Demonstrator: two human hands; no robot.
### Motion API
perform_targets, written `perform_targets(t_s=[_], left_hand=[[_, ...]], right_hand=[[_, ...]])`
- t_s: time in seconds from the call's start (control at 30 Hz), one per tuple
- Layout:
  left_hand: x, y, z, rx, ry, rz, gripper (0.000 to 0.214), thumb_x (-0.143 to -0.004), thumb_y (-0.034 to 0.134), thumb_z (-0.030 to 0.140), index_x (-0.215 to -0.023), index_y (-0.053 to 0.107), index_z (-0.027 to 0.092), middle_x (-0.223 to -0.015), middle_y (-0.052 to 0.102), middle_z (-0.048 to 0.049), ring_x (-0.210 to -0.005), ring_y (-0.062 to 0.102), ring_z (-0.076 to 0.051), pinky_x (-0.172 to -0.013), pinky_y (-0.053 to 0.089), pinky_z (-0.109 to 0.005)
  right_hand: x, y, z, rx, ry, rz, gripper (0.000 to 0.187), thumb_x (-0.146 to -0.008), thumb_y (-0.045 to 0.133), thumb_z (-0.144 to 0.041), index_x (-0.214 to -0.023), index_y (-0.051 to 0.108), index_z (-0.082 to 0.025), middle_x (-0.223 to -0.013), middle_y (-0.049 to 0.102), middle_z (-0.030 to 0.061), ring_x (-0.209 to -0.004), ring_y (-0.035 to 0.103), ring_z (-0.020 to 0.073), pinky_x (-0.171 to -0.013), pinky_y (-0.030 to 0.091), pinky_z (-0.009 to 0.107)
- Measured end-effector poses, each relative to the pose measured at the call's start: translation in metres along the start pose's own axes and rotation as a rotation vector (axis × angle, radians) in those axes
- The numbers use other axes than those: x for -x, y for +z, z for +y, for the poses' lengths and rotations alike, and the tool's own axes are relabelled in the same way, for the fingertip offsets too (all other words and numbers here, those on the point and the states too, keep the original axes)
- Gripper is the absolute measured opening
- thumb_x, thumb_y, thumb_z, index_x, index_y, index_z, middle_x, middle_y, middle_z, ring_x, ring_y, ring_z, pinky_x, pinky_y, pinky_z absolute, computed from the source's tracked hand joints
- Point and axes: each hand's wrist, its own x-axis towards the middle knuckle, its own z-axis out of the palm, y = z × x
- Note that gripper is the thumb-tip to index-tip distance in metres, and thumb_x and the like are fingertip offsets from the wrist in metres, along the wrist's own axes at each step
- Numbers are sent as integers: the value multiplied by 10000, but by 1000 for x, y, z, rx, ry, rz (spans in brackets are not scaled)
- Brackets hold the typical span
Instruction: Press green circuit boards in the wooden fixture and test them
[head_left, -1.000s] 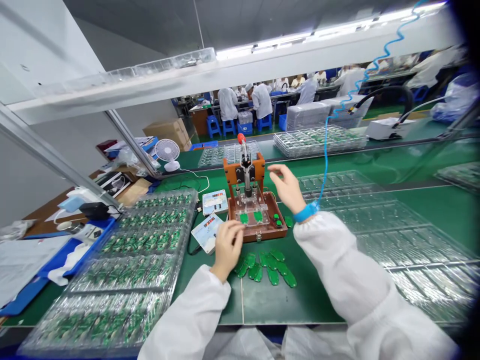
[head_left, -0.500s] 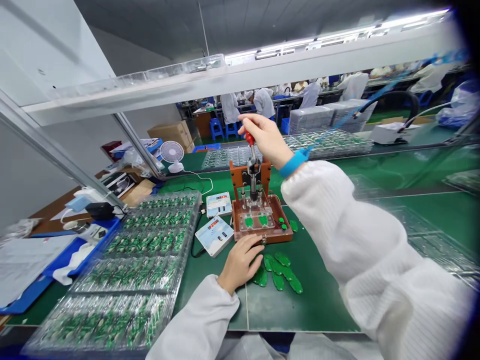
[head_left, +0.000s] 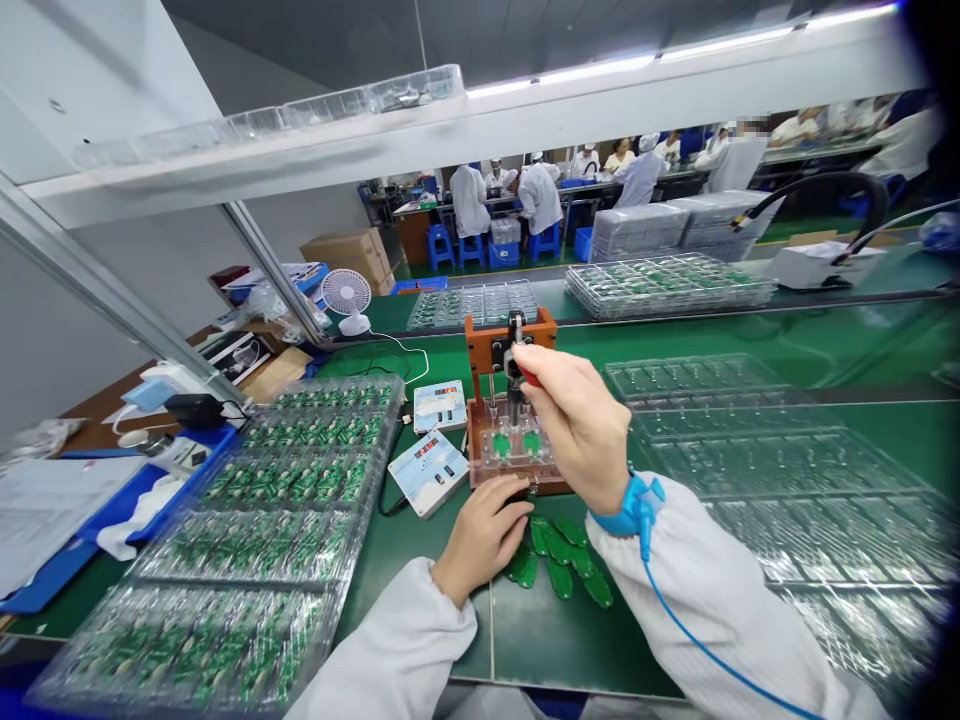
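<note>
We look down at a green-matted bench with our right hand closed in a tight pinch around a red-handled press lever, the fingers wrapped so far over it that most of the red is hidden. Our left hand lies half curled, palm down, its fingertips at the front edge of an orange-brown wooden test fixture with a transparent acrylic plate (whether it grips that edge or only touches it, we cannot tell). Two green leaf-shaped circuit boards sit side by side in the acrylic plate, directly beneath the lever. A loose heap of the same green boards lies on the mat just in front of the fixture, right beside our left hand. To the left of the fixture stand two small white digital meter boxes, and beyond them transparent plastic trays packed with green boards cover that side of the bench. Stacked transparent blister trays lie to the right. A blue wrist strap circles our right wrist, its thin blue cord trailing across a white ribbed sleeve
</note>
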Motion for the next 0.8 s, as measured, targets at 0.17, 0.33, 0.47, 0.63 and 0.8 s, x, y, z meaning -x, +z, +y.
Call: perform_targets(t_s=[0.17,0.33,0.47,0.63,0.8], left_hand=[[-2,0,2,3,4,21,240,-959,564,93,-1158,656,191,-1314,671,-107,-1264,589,-266,-1042,547,-477],[-1,1,1,10,6,33,244,-955,555,80,-1153,656,181,-1299,673,-110,-1252,593,-261,-1037,547,-475],[-1,4,4,22,-19,32,253,-952,547,77,-1150,667,178,-1287,682,-118,-1242,607,-259,-1034,546,-474],[-6,-8,7,246,-200,34,157,-970,606,211,-1086,711,215,-1213,732,-86,-1218,645,-242,-1090,524,-465],[-21,-57,-39,259,-527,-75,270,-997,563,398,-1018,724,184,-985,777,-96,-917,747,-235,-872,628,-399]], right_hand=[[29,7,14,-80,-9,-45,526,-983,555,-33,-1430,566,-312,-1348,676,54,-1305,603,244,-1081,540,472],[43,15,20,-147,25,-19,583,-959,534,26,-1437,559,-308,-1389,645,52,-1349,568,234,-1137,504,464],[46,20,20,-225,66,13,595,-959,516,29,-1436,557,-325,-1393,639,34,-1372,545,230,-1146,496,457],[49,20,24,-305,92,-18,588,-966,510,-2,-1452,540,-333,-1426,615,38,-1403,513,256,-1146,496,495],[49,18,26,-343,99,-44,584,-977,499,-36,-1468,522,-351,-1440,608,42,-1415,501,272,-1159,479,537]])
